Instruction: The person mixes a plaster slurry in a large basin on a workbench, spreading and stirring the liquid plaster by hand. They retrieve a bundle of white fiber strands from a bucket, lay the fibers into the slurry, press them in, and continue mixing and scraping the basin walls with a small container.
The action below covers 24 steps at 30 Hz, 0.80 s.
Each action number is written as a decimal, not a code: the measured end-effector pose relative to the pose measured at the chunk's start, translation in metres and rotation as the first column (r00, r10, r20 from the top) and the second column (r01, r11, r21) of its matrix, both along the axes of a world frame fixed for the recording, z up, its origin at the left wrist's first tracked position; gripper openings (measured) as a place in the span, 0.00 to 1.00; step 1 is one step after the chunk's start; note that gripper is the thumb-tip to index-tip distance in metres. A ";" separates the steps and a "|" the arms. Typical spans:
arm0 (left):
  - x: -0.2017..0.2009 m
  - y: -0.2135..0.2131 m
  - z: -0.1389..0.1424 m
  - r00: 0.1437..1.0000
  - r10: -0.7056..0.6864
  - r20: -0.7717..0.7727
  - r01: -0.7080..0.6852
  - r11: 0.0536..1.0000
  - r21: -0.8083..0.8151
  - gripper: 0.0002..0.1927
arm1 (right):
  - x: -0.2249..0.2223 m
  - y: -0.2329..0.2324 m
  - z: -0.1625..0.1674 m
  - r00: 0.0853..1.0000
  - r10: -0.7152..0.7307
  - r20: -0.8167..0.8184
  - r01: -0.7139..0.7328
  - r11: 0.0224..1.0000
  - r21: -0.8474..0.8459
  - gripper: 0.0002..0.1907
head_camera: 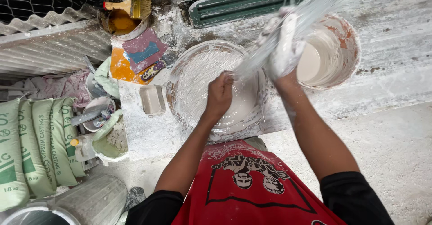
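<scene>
My left hand is closed on the lower end of a bundle of white glassy fibres, held over a round white plaster mould on the bench. My right hand, coated in white plaster, grips the same bundle higher up, and the strands fan out toward the upper right. A white bucket with pale liquid plaster inside stands just right of my right hand.
A plaster-crusted bench carries a small rectangular white block, orange and purple scrapers and a tub with a brush. Green sacks lie at the left, near bowls with tools. Corrugated sheet lies upper left.
</scene>
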<state>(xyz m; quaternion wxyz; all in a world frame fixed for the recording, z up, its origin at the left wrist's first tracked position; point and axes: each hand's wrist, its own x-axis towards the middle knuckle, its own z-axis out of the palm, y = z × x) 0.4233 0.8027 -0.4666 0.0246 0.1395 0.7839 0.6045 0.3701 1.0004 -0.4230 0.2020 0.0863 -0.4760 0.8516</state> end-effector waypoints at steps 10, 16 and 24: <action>-0.027 -0.014 -0.054 0.897 0.139 0.420 0.238 0.648 -0.724 0.26 | -0.018 0.073 0.037 0.920 -0.390 -0.029 0.389 0.920 -0.039 0.17; -0.005 -0.021 -0.022 0.999 -0.039 -0.004 0.037 0.974 -0.224 0.26 | 0.015 0.015 -0.021 0.995 -0.089 0.040 0.069 0.936 0.346 0.27; 0.037 0.003 -0.012 0.982 -0.038 0.185 0.026 0.997 0.067 0.15 | 0.002 0.002 -0.017 0.967 0.254 0.016 -0.249 0.957 -0.150 0.30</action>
